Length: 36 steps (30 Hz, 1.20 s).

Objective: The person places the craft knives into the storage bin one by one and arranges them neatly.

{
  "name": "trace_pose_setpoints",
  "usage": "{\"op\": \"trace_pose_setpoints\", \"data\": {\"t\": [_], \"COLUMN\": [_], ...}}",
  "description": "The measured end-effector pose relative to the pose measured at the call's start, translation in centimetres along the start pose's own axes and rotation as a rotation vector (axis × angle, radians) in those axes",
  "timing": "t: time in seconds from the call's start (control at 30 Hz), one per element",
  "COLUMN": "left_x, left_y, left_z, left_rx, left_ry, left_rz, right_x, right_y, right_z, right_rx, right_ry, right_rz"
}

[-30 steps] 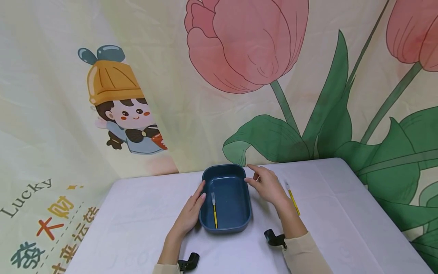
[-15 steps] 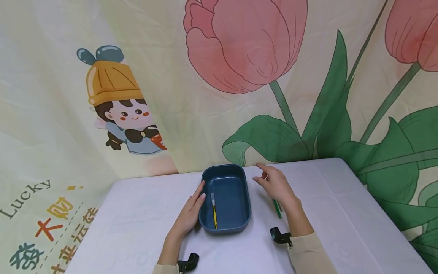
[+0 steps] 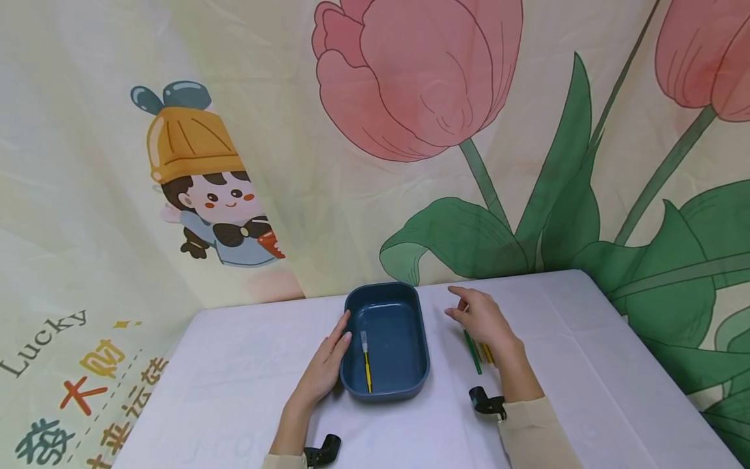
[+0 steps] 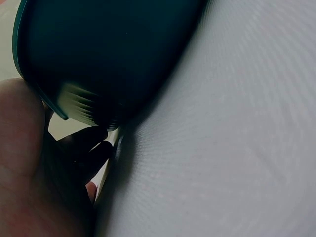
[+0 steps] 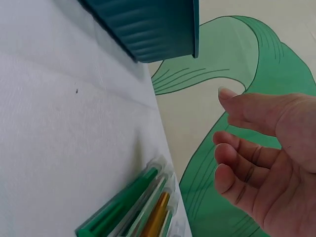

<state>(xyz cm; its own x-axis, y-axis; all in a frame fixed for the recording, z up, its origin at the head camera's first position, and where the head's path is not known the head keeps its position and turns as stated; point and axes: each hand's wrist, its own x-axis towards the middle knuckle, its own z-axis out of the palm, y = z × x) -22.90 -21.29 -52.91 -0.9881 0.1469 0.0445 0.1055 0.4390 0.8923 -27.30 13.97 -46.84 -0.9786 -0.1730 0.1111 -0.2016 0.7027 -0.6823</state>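
A deep blue box (image 3: 392,352) with rounded corners stands on the white table. Along its left wall rests my left hand (image 3: 324,365), fingers mostly straight and thumb at the rim. Seen from the left wrist, the fingertips are low against the box's ribbed corner. One slim yellow pen (image 3: 367,370) with a clear cap lies inside the box. To the right of the box hovers my right hand (image 3: 482,319), fingers loosely bent and holding nothing. Beneath its wrist lie several capped pens, among them a green pen (image 5: 118,207) and a golden-yellow pen (image 5: 157,215); the hand partly hides them in the head view.
The white table (image 3: 252,365) ends at the back against a hanging cloth (image 3: 328,228) printed with tulips and a cartoon figure. A small black camera (image 3: 486,400) sits on the right wrist, and another black camera (image 3: 324,449) on the left.
My right hand has moved right, away from the box's right rim. The green pen and other pens now show left of the right forearm. My left hand stays at the box.
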Motion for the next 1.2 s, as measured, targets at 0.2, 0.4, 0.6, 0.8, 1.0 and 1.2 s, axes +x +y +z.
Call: {"op": "trace_pose_setpoints", "data": {"t": [0.2,0.4,0.6,0.8,1.0,1.2], "left_x": [0.0,0.0,-0.1,0.1,0.2,0.1], "left_y": [0.0,-0.1,0.0,0.0,0.0,-0.1], "left_z": [0.0,0.0,0.0,0.0,0.1,0.1], "left_rx": [-0.001,0.014,0.019,0.017,0.025,0.025], "left_ry": [0.002,0.006,0.003,-0.005,-0.005,-0.007], "left_rz": [0.001,0.039,0.048,0.039,0.039,0.036], "right_x": [0.1,0.0,0.0,0.1,0.1,0.0], "right_y": [0.7,1.2,1.9,2.2,2.3,2.4], "right_z": [0.1,0.2,0.4,0.5,0.6,0.9], "right_rx": [-0.009,-0.012,-0.026,-0.027,-0.049,-0.073], "right_ry": [0.005,-0.006,-0.029,-0.037,-0.039,-0.055], "right_rz": [0.013,0.020,0.046,0.072,0.081,0.079]}}
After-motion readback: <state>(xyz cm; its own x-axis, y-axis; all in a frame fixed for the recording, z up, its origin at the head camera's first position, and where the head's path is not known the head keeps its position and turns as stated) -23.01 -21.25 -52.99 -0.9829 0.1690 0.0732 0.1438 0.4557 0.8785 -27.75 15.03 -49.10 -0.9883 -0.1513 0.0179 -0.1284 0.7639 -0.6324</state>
